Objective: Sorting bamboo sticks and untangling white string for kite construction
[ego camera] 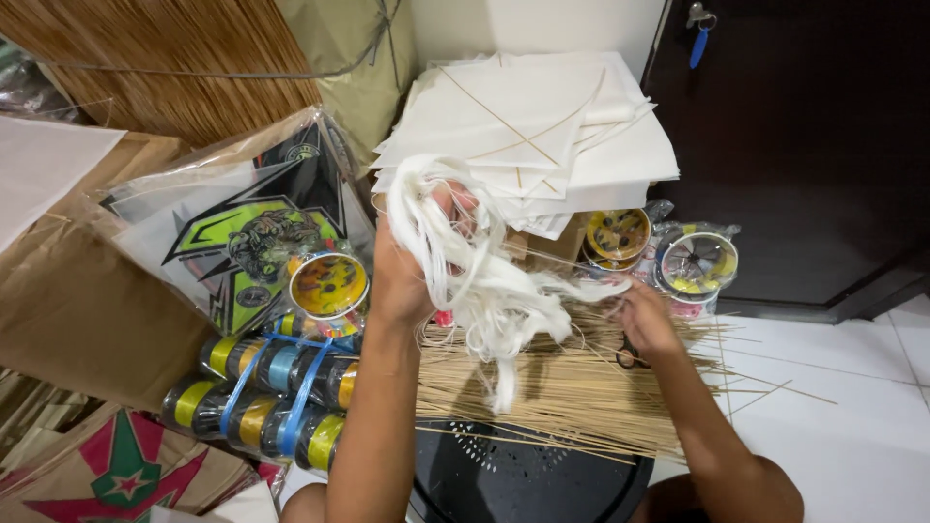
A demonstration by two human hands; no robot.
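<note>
Two hands at work: my left hand (402, 276) grips a tangled bunch of white strips (475, 266) raised above the thin sticks (562, 387) — my right hand (644, 320) pinches one strip's end, mid-pull. Most strips remain bunched; white kites (542, 126) sit stacked behind.

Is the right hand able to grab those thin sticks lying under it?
Probably yes. The right hand sits low, right over the bundle of thin bamboo sticks, with nothing between them. Only a strand from the white strips that the left hand holds up runs to its fingers.
</note>
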